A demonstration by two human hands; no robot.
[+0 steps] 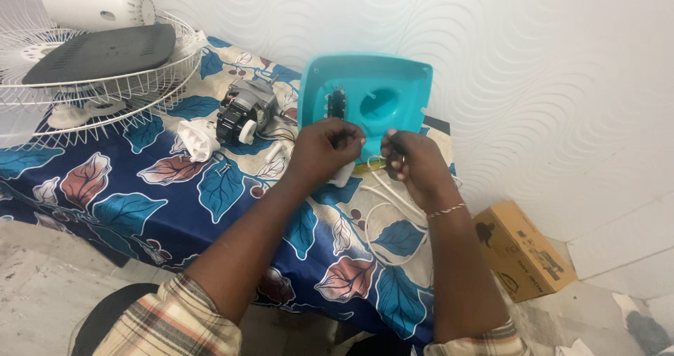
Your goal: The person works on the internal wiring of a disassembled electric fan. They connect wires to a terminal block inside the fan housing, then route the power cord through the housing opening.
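Note:
A teal plastic fan base housing (393, 82) stands tilted on the table against the wall, its hollow underside facing me with a small dark switch block (337, 103) inside. My left hand (324, 149) is closed at the housing's lower edge, pinching something small that its fingers hide. My right hand (409, 161) is closed on thin wires beside it, just below the housing. A white cord (382, 219) runs from under my hands and loops across the cloth.
The table wears a blue leaf-print cloth (140, 208). On it lie a fan motor (243, 110), a white plastic part (198, 140), a white wire fan guard (105, 93) with a dark panel and white casing. A cardboard box (523, 251) sits on the floor at right.

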